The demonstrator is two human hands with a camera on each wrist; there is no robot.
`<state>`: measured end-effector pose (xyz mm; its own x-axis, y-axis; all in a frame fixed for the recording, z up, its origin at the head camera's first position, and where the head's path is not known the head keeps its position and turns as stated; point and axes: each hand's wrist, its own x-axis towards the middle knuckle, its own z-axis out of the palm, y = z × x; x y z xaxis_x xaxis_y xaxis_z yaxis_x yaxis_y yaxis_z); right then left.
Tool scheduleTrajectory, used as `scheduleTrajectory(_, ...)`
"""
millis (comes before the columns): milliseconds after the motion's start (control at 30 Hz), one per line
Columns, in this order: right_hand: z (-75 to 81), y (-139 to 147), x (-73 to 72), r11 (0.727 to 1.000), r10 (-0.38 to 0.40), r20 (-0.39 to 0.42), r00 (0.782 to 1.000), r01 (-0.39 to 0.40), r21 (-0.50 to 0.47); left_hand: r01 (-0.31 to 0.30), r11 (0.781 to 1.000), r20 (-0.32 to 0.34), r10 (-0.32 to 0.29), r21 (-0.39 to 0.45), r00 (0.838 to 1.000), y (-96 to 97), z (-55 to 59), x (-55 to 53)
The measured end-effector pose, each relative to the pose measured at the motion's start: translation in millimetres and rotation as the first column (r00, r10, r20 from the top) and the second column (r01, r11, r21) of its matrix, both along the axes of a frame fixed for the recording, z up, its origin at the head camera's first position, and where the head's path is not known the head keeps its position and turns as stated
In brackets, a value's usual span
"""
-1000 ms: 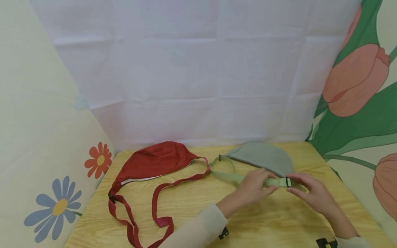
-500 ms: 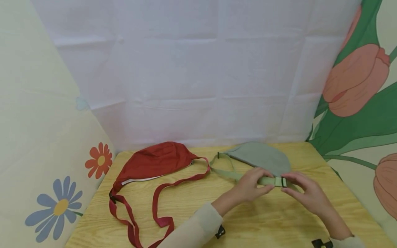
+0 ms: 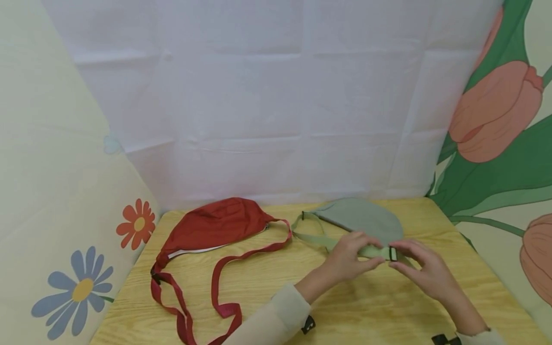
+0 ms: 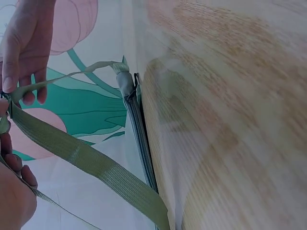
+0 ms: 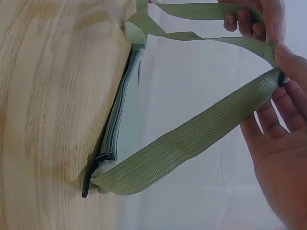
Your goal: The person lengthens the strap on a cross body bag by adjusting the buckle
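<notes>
A grey-green waist bag [image 3: 362,218] lies at the back right of the table, its light green strap [image 3: 319,239] raised at the front. My left hand [image 3: 345,258] pinches that strap between thumb and fingers. Just to the right, my right hand [image 3: 427,268] pinches the black strap slider [image 3: 393,254] with thumb and fingertips. In the right wrist view a broad length of webbing [image 5: 192,134] runs from the right hand [image 5: 283,158] down to the bag's end, beside the dark zipper [image 5: 120,105]. The left wrist view shows the slider partly hidden by fingers.
A red waist bag [image 3: 220,223] lies at the back left of the wooden table [image 3: 267,282]. Its long red strap [image 3: 217,282] loops toward the front edge, and it meets the green strap near the middle. A white cloth [image 3: 241,105] hangs behind.
Both hands have shifted slightly left with the strap and slider. The green bag has slid a little left too. The red bag has stayed put.
</notes>
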<state>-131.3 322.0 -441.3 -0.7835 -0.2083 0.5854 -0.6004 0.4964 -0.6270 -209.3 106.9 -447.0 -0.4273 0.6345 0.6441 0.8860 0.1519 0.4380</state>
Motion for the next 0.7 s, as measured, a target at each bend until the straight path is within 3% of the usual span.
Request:
scheduleTrajectory(300,-0.5,-0.9,-1.0,1.000,0.009,0.024,1.000,-0.009,0.007,0.023,1.000,0.014,-0.023,0.019,1.000,2.7,-1.2,-0.5)
scheduleTrajectory(567,1.2,-1.3,-0.9,1.000,-0.014,0.025,1.000,0.014,-0.027,-0.057,0.995,0.047,0.061,-0.079,0.997,-3.7,-1.7,-1.0)
scheduleTrajectory(700,1.6,-1.1,-1.0,0.999,-0.001,0.030,1.000,0.002,-0.041,-0.060,0.995,0.051,0.064,-0.076,0.997,-3.7,-1.9,-1.3)
